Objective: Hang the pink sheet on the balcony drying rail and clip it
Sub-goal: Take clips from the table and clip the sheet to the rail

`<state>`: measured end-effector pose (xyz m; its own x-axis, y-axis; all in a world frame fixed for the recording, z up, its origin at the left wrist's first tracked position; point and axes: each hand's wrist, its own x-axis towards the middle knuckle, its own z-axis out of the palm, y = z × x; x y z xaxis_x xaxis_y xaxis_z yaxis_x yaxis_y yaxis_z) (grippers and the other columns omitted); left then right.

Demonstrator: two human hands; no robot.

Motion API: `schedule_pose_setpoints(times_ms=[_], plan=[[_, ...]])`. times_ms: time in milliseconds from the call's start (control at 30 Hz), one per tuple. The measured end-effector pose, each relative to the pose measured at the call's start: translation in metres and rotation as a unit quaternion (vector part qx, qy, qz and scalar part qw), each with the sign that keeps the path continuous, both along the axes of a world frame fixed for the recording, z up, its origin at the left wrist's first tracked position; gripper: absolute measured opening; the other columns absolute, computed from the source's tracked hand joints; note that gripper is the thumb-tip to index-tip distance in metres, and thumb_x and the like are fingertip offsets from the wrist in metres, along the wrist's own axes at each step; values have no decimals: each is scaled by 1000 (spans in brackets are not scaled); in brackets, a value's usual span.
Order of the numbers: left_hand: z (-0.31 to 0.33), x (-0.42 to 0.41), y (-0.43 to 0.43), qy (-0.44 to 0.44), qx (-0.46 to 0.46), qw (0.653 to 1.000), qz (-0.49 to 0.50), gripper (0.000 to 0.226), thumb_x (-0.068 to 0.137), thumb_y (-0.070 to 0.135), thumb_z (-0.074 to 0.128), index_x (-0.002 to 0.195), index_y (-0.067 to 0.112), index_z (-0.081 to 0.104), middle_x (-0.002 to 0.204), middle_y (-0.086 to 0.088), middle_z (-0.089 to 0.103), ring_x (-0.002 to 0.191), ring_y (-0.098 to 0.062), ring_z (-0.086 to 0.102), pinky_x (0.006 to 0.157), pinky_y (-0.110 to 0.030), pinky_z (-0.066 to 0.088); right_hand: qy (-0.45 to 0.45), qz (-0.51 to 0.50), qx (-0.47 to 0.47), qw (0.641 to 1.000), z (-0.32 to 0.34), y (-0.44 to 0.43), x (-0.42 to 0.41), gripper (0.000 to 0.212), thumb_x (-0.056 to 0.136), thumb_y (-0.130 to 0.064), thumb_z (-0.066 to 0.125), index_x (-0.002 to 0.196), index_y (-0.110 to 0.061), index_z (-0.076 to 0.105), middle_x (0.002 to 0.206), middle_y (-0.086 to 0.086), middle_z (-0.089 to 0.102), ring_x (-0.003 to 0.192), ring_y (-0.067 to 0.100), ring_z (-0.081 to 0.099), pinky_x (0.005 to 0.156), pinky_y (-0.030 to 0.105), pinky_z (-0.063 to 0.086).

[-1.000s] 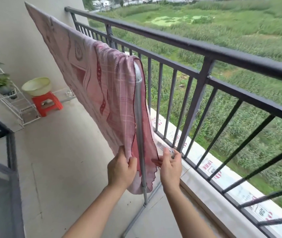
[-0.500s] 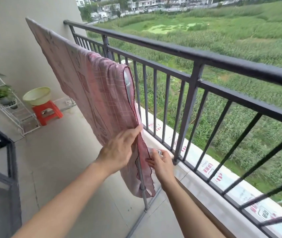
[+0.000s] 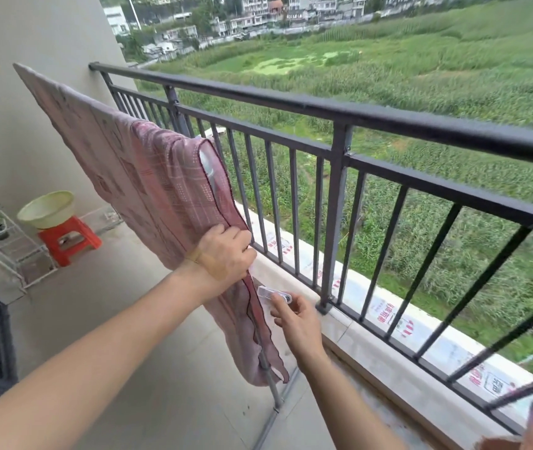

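A: Where does the pink sheet (image 3: 148, 190) lie, and what room surrounds it?

B: It drapes over the drying rack's grey rail (image 3: 210, 172), just inside the dark balcony railing (image 3: 339, 177); bare floor (image 3: 96, 313) opens to the left.

A: And the hands?

B: The left hand (image 3: 226, 254) is clenched on the sheet's hem at the upright pole. The right hand (image 3: 294, 319) pinches a clear clip (image 3: 273, 293) between thumb and fingertips, just beside the hem.

A: What is unclear?

B: Whether the clip's mouth is open; the sheet hides most of the rail.
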<state>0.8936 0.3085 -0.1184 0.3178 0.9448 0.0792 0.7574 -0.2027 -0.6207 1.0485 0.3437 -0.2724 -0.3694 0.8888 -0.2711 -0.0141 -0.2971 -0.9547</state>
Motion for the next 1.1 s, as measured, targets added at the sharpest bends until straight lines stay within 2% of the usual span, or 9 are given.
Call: schedule_pose_setpoints(times_ms=[200, 300, 400, 500, 567, 667, 900, 1000, 1100], plan=[[-3, 4, -7, 74, -103, 991, 44, 34, 59, 48, 83, 71, 19, 69, 96, -7, 59, 97, -31, 55, 82, -42, 33, 9, -19, 0, 1000, -5, -1, 1, 21, 90, -35, 72, 97, -16, 68, 86, 3, 72, 79, 12, 73, 76, 33, 57], [-12, -1, -4, 116, -67, 991, 14, 9, 64, 22, 78, 70, 17, 74, 118, -12, 65, 120, -36, 53, 103, -52, 27, -5, -22, -10, 1000, -11, -1, 4, 21, 89, -37, 71, 97, -19, 69, 87, 3, 72, 77, 13, 72, 79, 38, 57], [-24, -18, 0, 141, -77, 987, -1, 37, 77, -6, 41, 63, 18, 66, 69, -3, 65, 76, -27, 66, 113, -56, 21, -18, -18, -16, 1000, -15, 1, 6, 21, 87, -38, 72, 97, -20, 68, 84, 2, 72, 76, 14, 72, 81, 43, 57], [-26, -18, 10, 104, -58, 993, -8, 25, 71, -2, 56, 70, 22, 66, 53, 6, 58, 54, -19, 58, 102, -46, 34, -23, -8, -9, 1000, -14, 2, 9, 21, 86, -40, 72, 97, -22, 68, 84, 1, 73, 77, 15, 73, 82, 45, 57], [-16, -4, 15, 97, -123, 987, 29, 22, 70, 4, 68, 78, 24, 69, 67, 6, 68, 68, -18, 64, 97, -41, 37, -32, 3, 7, 999, -12, 3, 13, 21, 85, -41, 72, 97, -24, 70, 84, 0, 74, 79, 17, 73, 80, 42, 57], [-14, 7, 27, 83, -174, 975, 109, 27, 88, 6, 54, 102, 22, 71, 104, 3, 69, 103, -22, 58, 101, -44, 32, -46, 40, 53, 997, -6, 6, 21, 14, 84, -36, 75, 94, -27, 75, 79, -4, 75, 74, 14, 70, 70, 34, 54], [-3, 22, 39, 85, -193, 965, 154, 29, 90, 5, 53, 114, 17, 65, 116, 1, 61, 111, -22, 55, 101, -44, 29, -51, 87, 191, 976, 8, 4, 25, 12, 89, -35, 74, 82, -25, 74, 59, -16, 65, 55, -3, 54, 58, 14, 40], [-1, 23, 38, 81, -192, 966, 151, 26, 90, 6, 55, 111, 18, 65, 111, 3, 63, 107, -21, 57, 97, -42, 30, -115, 73, 322, 937, 8, 5, 24, 35, 93, -44, 65, 75, -15, 64, 53, -4, 47, 53, 3, 37, 52, 20, 32], [-4, 20, 35, 73, -180, 969, 150, 27, 90, 4, 53, 108, 17, 67, 108, 3, 66, 105, -22, 58, 95, -42, 31, -127, 55, 381, 914, 9, 8, 21, 32, 96, -40, 63, 77, -14, 64, 53, -7, 43, 53, 6, 39, 53, 17, 29]])
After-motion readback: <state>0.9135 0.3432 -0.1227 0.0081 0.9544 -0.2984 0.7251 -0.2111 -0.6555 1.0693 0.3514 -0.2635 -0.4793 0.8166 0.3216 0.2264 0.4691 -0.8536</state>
